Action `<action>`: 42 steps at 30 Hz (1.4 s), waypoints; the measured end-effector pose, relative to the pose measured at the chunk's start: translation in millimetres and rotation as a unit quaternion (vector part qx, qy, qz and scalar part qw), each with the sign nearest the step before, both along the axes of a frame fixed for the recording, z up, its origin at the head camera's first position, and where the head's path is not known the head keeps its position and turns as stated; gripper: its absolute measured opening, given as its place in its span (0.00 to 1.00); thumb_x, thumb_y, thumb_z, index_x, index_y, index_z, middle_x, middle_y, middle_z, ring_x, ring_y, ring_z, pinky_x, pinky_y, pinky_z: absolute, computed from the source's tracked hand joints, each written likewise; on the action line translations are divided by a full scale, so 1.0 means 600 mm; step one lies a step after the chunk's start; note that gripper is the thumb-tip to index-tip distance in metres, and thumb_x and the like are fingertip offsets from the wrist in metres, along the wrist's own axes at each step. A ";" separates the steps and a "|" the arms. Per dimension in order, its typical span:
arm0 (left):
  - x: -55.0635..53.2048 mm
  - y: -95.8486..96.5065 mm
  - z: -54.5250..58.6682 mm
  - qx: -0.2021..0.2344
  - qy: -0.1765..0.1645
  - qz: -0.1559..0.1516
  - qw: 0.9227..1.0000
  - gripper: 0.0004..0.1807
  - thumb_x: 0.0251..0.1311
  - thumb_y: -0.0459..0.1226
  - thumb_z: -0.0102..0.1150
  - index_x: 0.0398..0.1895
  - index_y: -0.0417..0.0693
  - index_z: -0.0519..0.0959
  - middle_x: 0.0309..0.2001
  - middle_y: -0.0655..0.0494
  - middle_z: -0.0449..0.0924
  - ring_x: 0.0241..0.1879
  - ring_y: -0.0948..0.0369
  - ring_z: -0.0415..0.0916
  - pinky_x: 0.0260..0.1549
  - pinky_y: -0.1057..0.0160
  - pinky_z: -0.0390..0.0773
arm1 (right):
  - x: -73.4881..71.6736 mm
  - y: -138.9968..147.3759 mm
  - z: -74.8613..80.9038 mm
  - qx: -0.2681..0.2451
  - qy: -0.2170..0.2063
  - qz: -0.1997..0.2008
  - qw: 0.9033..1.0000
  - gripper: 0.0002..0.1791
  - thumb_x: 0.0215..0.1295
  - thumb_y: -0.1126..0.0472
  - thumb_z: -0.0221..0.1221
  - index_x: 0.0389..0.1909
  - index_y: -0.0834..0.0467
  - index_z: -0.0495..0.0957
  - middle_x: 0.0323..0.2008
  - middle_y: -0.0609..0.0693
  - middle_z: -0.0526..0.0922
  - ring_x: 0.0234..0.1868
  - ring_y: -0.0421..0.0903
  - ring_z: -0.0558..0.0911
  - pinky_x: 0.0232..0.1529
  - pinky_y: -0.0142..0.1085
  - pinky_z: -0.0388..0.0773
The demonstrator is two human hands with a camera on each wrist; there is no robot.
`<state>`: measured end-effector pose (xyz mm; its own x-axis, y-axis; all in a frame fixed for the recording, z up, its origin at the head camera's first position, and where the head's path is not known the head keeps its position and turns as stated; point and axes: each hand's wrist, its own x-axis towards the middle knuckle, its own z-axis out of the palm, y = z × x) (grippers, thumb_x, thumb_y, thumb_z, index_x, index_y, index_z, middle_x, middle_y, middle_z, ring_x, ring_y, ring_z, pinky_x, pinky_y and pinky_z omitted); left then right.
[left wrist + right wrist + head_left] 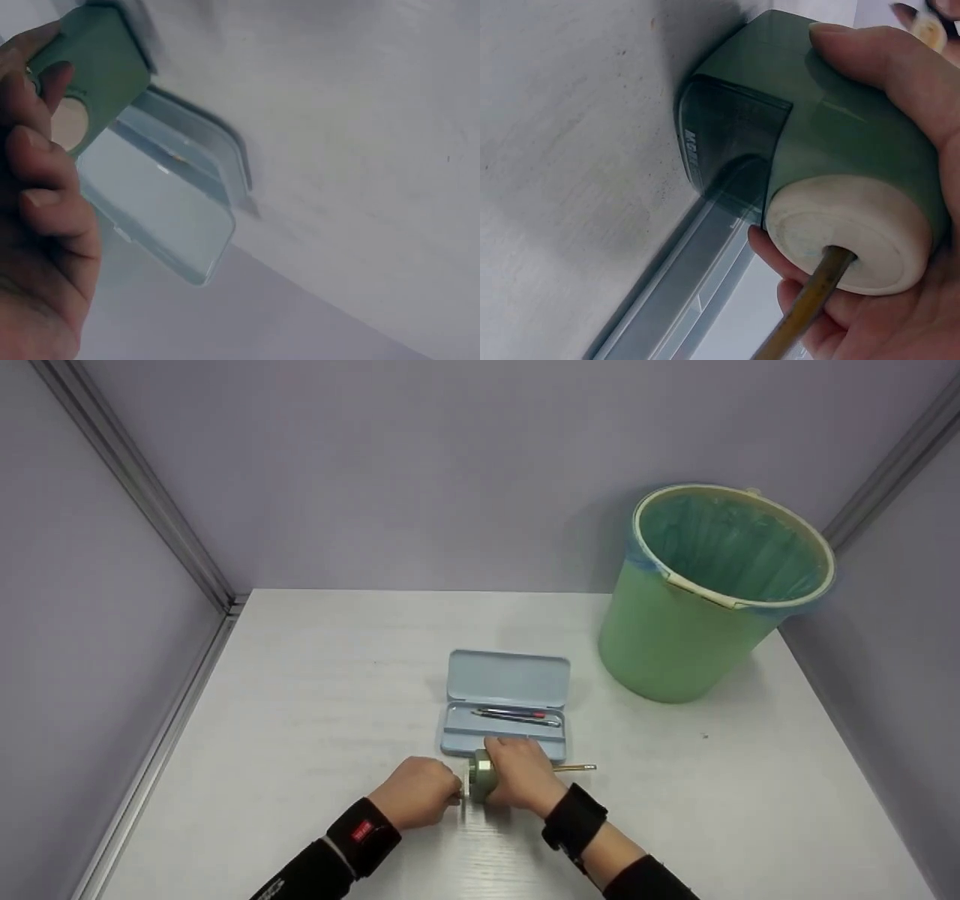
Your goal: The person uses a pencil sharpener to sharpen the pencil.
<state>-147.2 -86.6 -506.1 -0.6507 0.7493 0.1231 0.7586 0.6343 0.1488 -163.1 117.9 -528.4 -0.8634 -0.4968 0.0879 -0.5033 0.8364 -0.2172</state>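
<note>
A green pencil sharpener (pixel 855 142) with a dark see-through shavings drawer (pixel 731 135) lies in the grip of my right hand (pixel 523 775), thumb across its top. A yellowish pencil (pixel 576 768) sticks out of the cream round front, its tip hidden inside. On the sharpener's other side, my left hand (pixel 418 793) has its fingers curled round the crank handle, mostly hidden; a pale crank part (pixel 930 31) shows by those fingers in the right wrist view. Just beyond the hands stands an open light-blue pencil case (pixel 508 676), holding a few slim writing tools (pixel 517 717).
A green bin (pixel 667 637) with a liner bag stands at the back right of the white table (pixel 322 682). Grey walls (pixel 420 472) close in the back and both sides. A tiny dark speck lies right of the case.
</note>
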 end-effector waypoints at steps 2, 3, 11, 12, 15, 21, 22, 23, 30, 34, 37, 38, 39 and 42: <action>-0.004 -0.001 0.009 0.008 0.022 0.012 1.000 0.10 0.54 0.39 0.67 0.18 0.50 0.80 0.16 0.60 0.77 0.15 0.64 0.69 0.18 0.63 0.68 | 0.001 0.000 -0.001 0.000 0.006 0.003 1.000 0.29 0.31 0.51 0.78 0.32 0.55 0.72 0.28 0.49 0.81 0.32 0.50 0.81 0.35 0.44 0.76; -0.008 -0.001 0.010 0.015 0.036 0.019 0.999 0.10 0.55 0.39 0.67 0.18 0.50 0.80 0.16 0.60 0.78 0.16 0.63 0.70 0.18 0.63 0.70 | 0.001 0.000 -0.002 0.000 0.008 0.004 1.000 0.29 0.31 0.50 0.78 0.32 0.55 0.72 0.28 0.49 0.82 0.32 0.50 0.82 0.35 0.44 0.76; -0.043 0.002 -0.023 0.080 0.151 0.097 0.980 0.10 0.53 0.40 0.69 0.20 0.50 0.79 0.17 0.57 0.79 0.18 0.58 0.75 0.18 0.60 0.72 | 0.004 -0.005 -0.005 0.013 0.007 0.001 1.000 0.30 0.31 0.51 0.79 0.33 0.55 0.71 0.29 0.49 0.82 0.33 0.50 0.82 0.36 0.45 0.76; -0.046 0.003 -0.030 0.083 0.156 0.106 0.979 0.10 0.52 0.41 0.70 0.19 0.50 0.79 0.17 0.57 0.79 0.18 0.58 0.75 0.18 0.60 0.72 | 0.004 -0.005 -0.005 0.016 0.007 0.000 1.000 0.30 0.31 0.51 0.79 0.33 0.55 0.71 0.29 0.49 0.82 0.33 0.50 0.82 0.35 0.45 0.76; -0.053 0.006 -0.046 0.084 0.156 0.127 0.976 0.10 0.49 0.41 0.71 0.19 0.50 0.79 0.17 0.57 0.79 0.18 0.57 0.76 0.18 0.59 0.72 | 0.005 -0.006 -0.003 0.023 0.009 -0.003 1.000 0.30 0.31 0.50 0.79 0.33 0.55 0.72 0.29 0.50 0.82 0.32 0.51 0.82 0.33 0.44 0.75; -0.061 0.012 -0.067 0.068 0.143 0.140 0.977 0.11 0.50 0.42 0.71 0.19 0.49 0.80 0.16 0.55 0.79 0.17 0.56 0.76 0.18 0.58 0.72 | 0.007 -0.004 0.003 0.016 -0.012 -0.017 1.000 0.37 0.33 0.45 0.80 0.43 0.56 0.74 0.37 0.54 0.84 0.39 0.55 0.82 0.40 0.47 0.75; -0.063 0.013 -0.070 0.062 0.144 0.139 0.978 0.11 0.50 0.42 0.71 0.18 0.49 0.80 0.16 0.55 0.79 0.17 0.56 0.76 0.18 0.58 0.72 | 0.007 -0.003 0.005 0.011 -0.020 -0.018 1.000 0.40 0.33 0.44 0.80 0.48 0.56 0.74 0.41 0.55 0.84 0.43 0.56 0.82 0.43 0.48 0.76; -0.063 0.013 -0.073 0.056 0.145 0.138 0.978 0.11 0.49 0.42 0.71 0.18 0.49 0.80 0.15 0.55 0.78 0.17 0.56 0.76 0.18 0.58 0.72 | 0.007 -0.002 0.005 0.000 -0.030 -0.016 0.999 0.44 0.34 0.43 0.80 0.53 0.56 0.73 0.44 0.56 0.83 0.45 0.57 0.81 0.46 0.50 0.75; -0.057 0.009 -0.073 0.027 0.103 0.132 0.985 0.10 0.47 0.42 0.73 0.22 0.48 0.82 0.18 0.55 0.81 0.19 0.56 0.77 0.20 0.58 0.74 | 0.005 0.043 0.013 -0.108 -0.130 0.027 0.985 0.55 0.43 0.44 0.77 0.72 0.52 0.60 0.67 0.59 0.69 0.67 0.62 0.69 0.61 0.65 0.61; -0.052 0.005 -0.058 0.038 0.076 0.146 0.986 0.07 0.49 0.38 0.70 0.30 0.46 0.83 0.22 0.54 0.83 0.23 0.55 0.80 0.24 0.57 0.76 | 0.013 0.099 0.018 -0.104 -0.120 0.004 0.987 0.45 0.46 0.50 0.77 0.65 0.55 0.69 0.64 0.59 0.72 0.66 0.62 0.71 0.59 0.65 0.62; -0.044 0.012 -0.038 0.068 0.068 0.159 0.983 0.13 0.54 0.38 0.67 0.42 0.43 0.83 0.30 0.51 0.84 0.30 0.53 0.81 0.32 0.56 0.79 | 0.017 0.135 0.014 -0.062 -0.081 -0.026 0.994 0.34 0.45 0.54 0.77 0.54 0.57 0.76 0.53 0.56 0.79 0.56 0.58 0.77 0.52 0.58 0.69; -0.040 0.018 -0.031 0.075 0.058 0.158 0.983 0.17 0.56 0.40 0.67 0.47 0.43 0.82 0.34 0.51 0.84 0.34 0.53 0.81 0.36 0.56 0.80 | 0.018 0.144 0.012 -0.049 -0.068 -0.032 0.996 0.30 0.45 0.56 0.76 0.50 0.58 0.78 0.49 0.55 0.81 0.52 0.56 0.79 0.49 0.56 0.71; -0.035 0.025 -0.024 0.080 0.042 0.154 0.984 0.21 0.58 0.43 0.66 0.52 0.42 0.81 0.39 0.50 0.84 0.38 0.52 0.81 0.40 0.55 0.80 | 0.017 0.151 0.009 -0.037 -0.058 -0.036 0.997 0.26 0.45 0.58 0.76 0.47 0.58 0.78 0.45 0.54 0.82 0.48 0.54 0.80 0.45 0.53 0.73; -0.021 0.052 -0.008 0.071 -0.020 0.135 0.988 0.35 0.57 0.55 0.66 0.61 0.42 0.75 0.51 0.47 0.80 0.49 0.50 0.77 0.52 0.52 0.77 | 0.015 0.162 0.003 -0.024 -0.035 -0.031 0.999 0.18 0.47 0.63 0.73 0.40 0.58 0.80 0.36 0.51 0.83 0.39 0.52 0.80 0.38 0.48 0.74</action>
<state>-159.9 -55.5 -510.8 -0.8304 0.5254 0.1855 0.5572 0.7828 0.2771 -153.9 215.1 -526.4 -0.8970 -0.4395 0.0482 -0.4335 0.8528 -0.2913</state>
